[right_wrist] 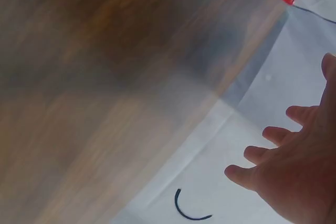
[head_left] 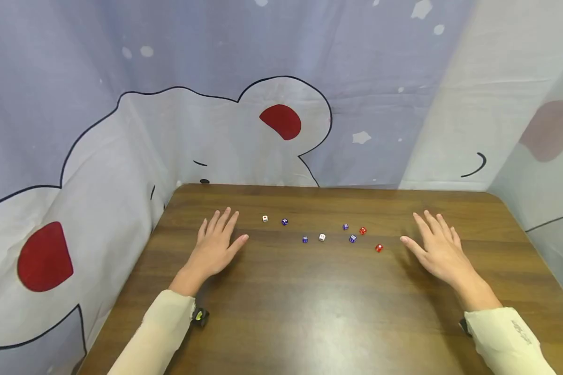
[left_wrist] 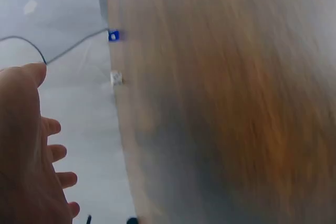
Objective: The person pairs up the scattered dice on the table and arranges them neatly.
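Several small dice lie scattered across the table between the two hands. In the head view a white die and a blue die are nearest the left hand, whose fingers are spread and hold nothing. Towards the middle are another blue die and a second white die. Farther right come two more blue dice and a red die. Another red die lies closest to the right hand, which is also spread, palm down, holding nothing. Both hands appear raised a little above the wood.
The brown wooden table has rounded far corners. Behind it and along both sides hangs a printed curtain with cartoon shapes, reaching the table's edges. A dark wrist device sits at the left sleeve.
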Demonstrator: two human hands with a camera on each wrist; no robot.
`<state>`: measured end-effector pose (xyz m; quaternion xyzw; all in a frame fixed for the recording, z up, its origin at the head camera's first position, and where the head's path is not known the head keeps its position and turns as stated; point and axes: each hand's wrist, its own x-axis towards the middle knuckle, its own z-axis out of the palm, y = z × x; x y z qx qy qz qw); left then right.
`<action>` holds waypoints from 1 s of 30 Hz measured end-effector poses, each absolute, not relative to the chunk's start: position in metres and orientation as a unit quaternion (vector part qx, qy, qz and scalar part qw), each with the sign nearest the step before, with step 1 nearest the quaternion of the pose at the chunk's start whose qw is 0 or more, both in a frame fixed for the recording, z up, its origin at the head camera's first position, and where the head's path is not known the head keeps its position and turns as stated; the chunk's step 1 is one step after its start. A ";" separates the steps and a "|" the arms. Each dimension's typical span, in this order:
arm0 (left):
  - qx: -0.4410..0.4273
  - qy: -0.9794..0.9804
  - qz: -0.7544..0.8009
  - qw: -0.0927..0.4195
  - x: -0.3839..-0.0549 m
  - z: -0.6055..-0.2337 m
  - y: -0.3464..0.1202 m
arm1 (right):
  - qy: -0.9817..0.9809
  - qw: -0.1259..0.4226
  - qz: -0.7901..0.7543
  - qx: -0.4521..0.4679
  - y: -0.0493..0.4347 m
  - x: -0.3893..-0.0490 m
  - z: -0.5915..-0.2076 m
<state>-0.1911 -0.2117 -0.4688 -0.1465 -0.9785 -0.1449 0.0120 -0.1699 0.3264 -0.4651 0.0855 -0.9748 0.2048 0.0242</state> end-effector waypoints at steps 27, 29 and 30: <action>-0.205 -0.967 -0.147 0.027 -0.191 -0.468 -0.152 | -0.968 0.030 0.207 0.138 0.270 -0.182 -0.466; -0.209 -0.966 -0.146 0.030 -0.191 -0.468 -0.149 | -0.967 0.028 0.207 0.143 0.267 -0.182 -0.467; -0.211 -0.966 -0.146 0.031 -0.190 -0.468 -0.147 | -0.967 0.028 0.207 0.146 0.266 -0.182 -0.467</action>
